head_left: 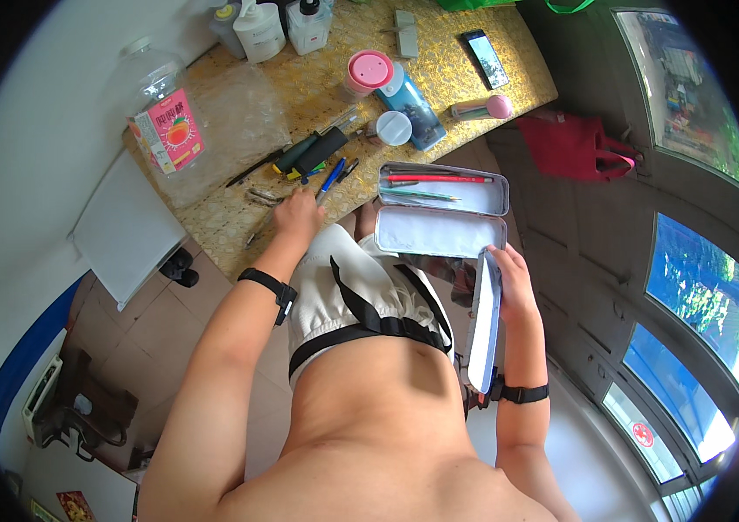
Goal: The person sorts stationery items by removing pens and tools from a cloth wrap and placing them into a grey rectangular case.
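Note:
My right hand (512,277) grips an unfolded metal pencil case at its hinged side, holding it beyond the table's edge. A red pencil (438,178), a green pencil (425,194) and a few darker ones lie in the far tray (487,199). The middle section (441,230) is bare inside, and a narrow lid (484,326) hangs down towards my body. My left hand (301,212) rests at the table's near edge. Against its fingers lies a blue-capped pen (330,179); whether they close on it is hidden. A black pen (347,171) lies beside that.
On the patterned table (213,228) stand a pink-lidded cup (369,72), a white-lidded jar (390,128), a blue case (418,111) and a large plastic bottle (167,124). Farther off lies a phone (486,60). A red bag (578,147) hangs at the right.

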Available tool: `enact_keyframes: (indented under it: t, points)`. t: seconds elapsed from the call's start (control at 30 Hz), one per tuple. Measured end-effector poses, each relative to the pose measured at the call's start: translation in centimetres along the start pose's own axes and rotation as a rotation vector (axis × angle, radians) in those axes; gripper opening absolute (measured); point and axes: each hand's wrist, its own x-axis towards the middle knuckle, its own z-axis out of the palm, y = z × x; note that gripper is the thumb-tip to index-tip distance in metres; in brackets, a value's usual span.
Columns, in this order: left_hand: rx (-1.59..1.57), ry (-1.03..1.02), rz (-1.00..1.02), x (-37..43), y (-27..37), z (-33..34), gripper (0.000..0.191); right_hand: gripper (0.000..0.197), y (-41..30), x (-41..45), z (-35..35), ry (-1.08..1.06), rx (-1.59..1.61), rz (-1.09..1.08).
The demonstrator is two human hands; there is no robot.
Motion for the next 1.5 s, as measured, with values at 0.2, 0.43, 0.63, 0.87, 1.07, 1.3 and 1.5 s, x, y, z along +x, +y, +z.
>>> enact_keyframes:
  t: [0.2, 0.43, 0.63, 0.87, 1.07, 1.3, 1.5]
  points:
    - [0.014, 0.056, 0.035, 0.0, 0.0, 0.1, 0.032, 0.018, -0.4, 0.9, -0.3, -0.029, 0.025, 0.010]
    - [-0.180, 0.204, -0.135, 0.1, -0.3, 0.1, 0.030, 0.017, -0.7, 2.1, 0.0, -0.074, -0.019, -0.001]
    - [-0.242, 0.273, -0.268, 1.3, -0.3, 0.3, 0.030, 0.017, -0.9, 1.8, 0.7, -0.031, -0.019, 0.007]
    - [-0.217, 0.236, -0.354, 2.6, 0.1, 0.7, 0.032, 0.016, 0.0, 1.7, -0.1, -0.019, -0.038, -0.004]
    - [-0.266, 0.272, -0.370, 2.1, 0.0, 1.0, 0.039, 0.016, 0.7, 2.3, -0.7, -0.070, -0.054, -0.005]
    - [-0.333, 0.259, -0.415, 2.6, 0.0, -0.6, 0.044, 0.016, -0.4, 1.9, 0.9, -0.065, -0.077, 0.010]
    - [-0.301, 0.187, -0.496, 2.9, 0.3, -1.6, 0.045, 0.018, -0.3, 2.2, 0.5, -0.081, -0.063, -0.003]
